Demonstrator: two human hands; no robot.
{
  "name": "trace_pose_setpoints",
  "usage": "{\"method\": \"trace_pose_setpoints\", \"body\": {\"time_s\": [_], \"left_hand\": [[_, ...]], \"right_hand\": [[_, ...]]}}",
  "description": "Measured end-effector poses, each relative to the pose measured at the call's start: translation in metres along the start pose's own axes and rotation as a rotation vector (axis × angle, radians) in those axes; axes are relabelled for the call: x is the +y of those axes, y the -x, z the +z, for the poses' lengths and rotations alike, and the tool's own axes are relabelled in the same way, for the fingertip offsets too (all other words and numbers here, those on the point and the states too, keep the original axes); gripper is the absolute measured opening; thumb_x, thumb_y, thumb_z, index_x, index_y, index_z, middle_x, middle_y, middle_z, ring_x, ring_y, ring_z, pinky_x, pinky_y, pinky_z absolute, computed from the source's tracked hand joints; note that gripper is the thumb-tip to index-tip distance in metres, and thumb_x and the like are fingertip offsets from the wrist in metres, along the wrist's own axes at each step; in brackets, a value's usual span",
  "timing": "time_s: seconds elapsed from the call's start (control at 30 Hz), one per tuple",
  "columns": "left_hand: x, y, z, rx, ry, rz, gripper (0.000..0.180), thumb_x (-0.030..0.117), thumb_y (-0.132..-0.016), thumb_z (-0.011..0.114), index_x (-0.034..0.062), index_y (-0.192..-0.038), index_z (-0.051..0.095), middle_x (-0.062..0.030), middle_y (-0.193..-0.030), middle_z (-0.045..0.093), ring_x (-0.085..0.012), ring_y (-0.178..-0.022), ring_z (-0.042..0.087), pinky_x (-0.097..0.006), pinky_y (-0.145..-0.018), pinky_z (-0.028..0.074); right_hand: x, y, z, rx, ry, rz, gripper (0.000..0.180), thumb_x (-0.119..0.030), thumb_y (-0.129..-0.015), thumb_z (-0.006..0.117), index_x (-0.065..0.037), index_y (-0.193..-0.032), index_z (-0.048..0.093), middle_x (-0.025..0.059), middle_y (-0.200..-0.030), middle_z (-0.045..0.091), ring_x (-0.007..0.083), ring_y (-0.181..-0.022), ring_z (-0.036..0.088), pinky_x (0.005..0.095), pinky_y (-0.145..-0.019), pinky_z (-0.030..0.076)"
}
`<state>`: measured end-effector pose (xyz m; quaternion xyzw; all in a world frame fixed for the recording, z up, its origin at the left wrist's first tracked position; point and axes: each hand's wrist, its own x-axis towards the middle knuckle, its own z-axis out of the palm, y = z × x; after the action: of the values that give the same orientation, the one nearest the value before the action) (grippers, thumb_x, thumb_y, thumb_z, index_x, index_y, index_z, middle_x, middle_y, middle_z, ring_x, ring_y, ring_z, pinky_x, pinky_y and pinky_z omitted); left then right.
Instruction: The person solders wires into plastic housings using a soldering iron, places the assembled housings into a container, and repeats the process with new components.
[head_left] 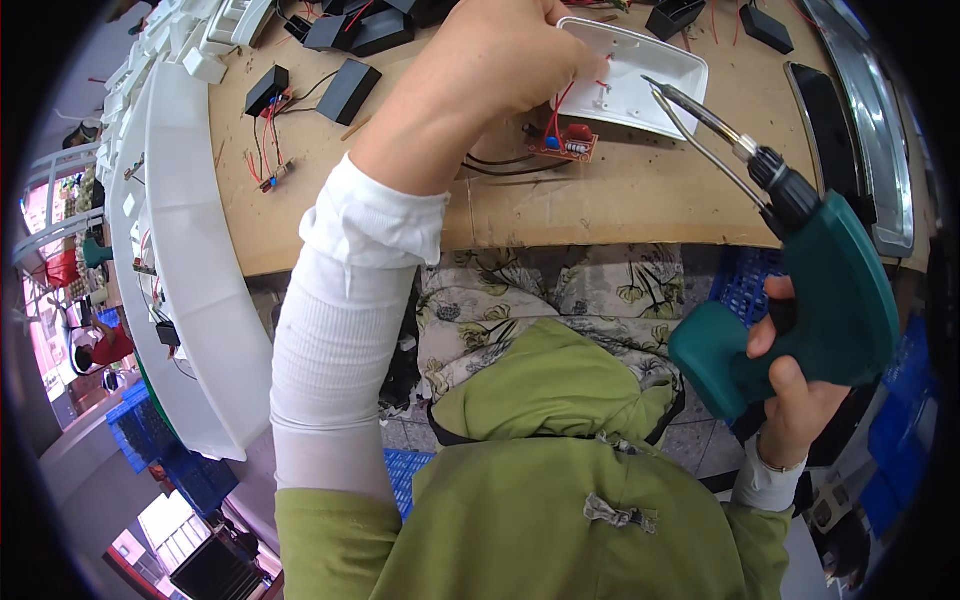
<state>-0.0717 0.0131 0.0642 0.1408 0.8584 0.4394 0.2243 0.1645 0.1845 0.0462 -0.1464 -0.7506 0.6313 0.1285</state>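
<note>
My right hand [795, 390] is wrapped round the handle of a green soldering gun [840, 285]. Its metal tip and thin curved feed tube point up and left, over a white plastic case [655, 75]. My left hand [510, 60] is closed at the left end of that case; the fingertips are partly hidden, so what they pinch cannot be made out. Red wires [562, 105] run from beneath these fingers to a small circuit board [565, 143] with red and blue parts. The board lies on the brown worktop [380, 210] just below the case.
Black boxes [348, 92] and a second wired board [273, 177] lie to the left. More black boxes crowd the far edge. A long white tray [190, 270] curves along the left side. At right lie a black panel [830, 135] and a shiny metal tray [885, 150].
</note>
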Motion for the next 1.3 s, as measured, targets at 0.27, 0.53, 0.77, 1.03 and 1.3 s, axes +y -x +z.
{"method": "trace_pose_setpoints", "body": {"time_s": [0.27, 0.53, 0.77, 1.03, 1.3], "left_hand": [[0.011, -0.006, -0.005, -0.095, -0.047, -0.08, 0.017, 0.007, -0.067, 0.066, -0.0046, -0.073, 0.056, -0.0086, -0.064, 0.056, -0.0134, -0.057, 0.052, -0.027, -0.049, 0.039], [0.007, -0.012, -0.004, -0.099, -0.029, -0.029, 0.019, 0.007, -0.066, 0.066, -0.0065, -0.077, 0.058, -0.0102, -0.066, 0.058, -0.0152, -0.059, 0.053, -0.027, -0.053, 0.041], [0.011, -0.01, -0.008, -0.104, -0.089, -0.069, 0.021, 0.008, -0.066, 0.066, -0.0071, -0.079, 0.059, -0.012, -0.067, 0.058, -0.0168, -0.061, 0.055, -0.028, -0.054, 0.042], [0.014, -0.011, -0.005, -0.107, -0.092, -0.076, 0.021, 0.008, -0.066, 0.064, -0.007, -0.08, 0.059, -0.0124, -0.068, 0.059, -0.0175, -0.061, 0.055, -0.029, -0.055, 0.043], [0.016, -0.009, -0.007, -0.096, -0.116, -0.077, 0.019, 0.009, -0.066, 0.063, -0.0065, -0.077, 0.058, -0.0127, -0.066, 0.058, -0.0179, -0.062, 0.056, -0.029, -0.055, 0.043]], "right_hand": [[-0.002, -0.015, 0.007, -0.021, 0.016, -0.005, 0.067, -0.028, -0.076, 0.065, 0.007, -0.126, 0.036, 0.0211, -0.108, 0.052, 0.0157, -0.07, 0.053, 0.0265, -0.061, 0.044], [-0.003, -0.024, 0.005, -0.077, -0.038, -0.039, 0.056, -0.007, -0.073, 0.064, 0.008, -0.122, 0.041, 0.0203, -0.107, 0.055, 0.0162, -0.074, 0.056, 0.027, -0.065, 0.047], [-0.007, -0.025, 0.007, -0.093, 0.005, -0.045, 0.056, -0.007, -0.073, 0.064, 0.007, -0.122, 0.042, 0.0197, -0.107, 0.055, 0.0161, -0.074, 0.056, 0.027, -0.065, 0.047], [-0.01, -0.024, 0.007, -0.041, 0.029, 0.004, 0.055, -0.006, -0.073, 0.064, 0.007, -0.121, 0.042, 0.0196, -0.105, 0.056, 0.0157, -0.074, 0.056, 0.027, -0.065, 0.047], [-0.017, -0.025, 0.004, -0.087, 0.089, -0.001, 0.052, -0.003, -0.073, 0.062, 0.007, -0.12, 0.043, 0.0185, -0.104, 0.056, 0.0155, -0.073, 0.056, 0.0267, -0.064, 0.046]]}}
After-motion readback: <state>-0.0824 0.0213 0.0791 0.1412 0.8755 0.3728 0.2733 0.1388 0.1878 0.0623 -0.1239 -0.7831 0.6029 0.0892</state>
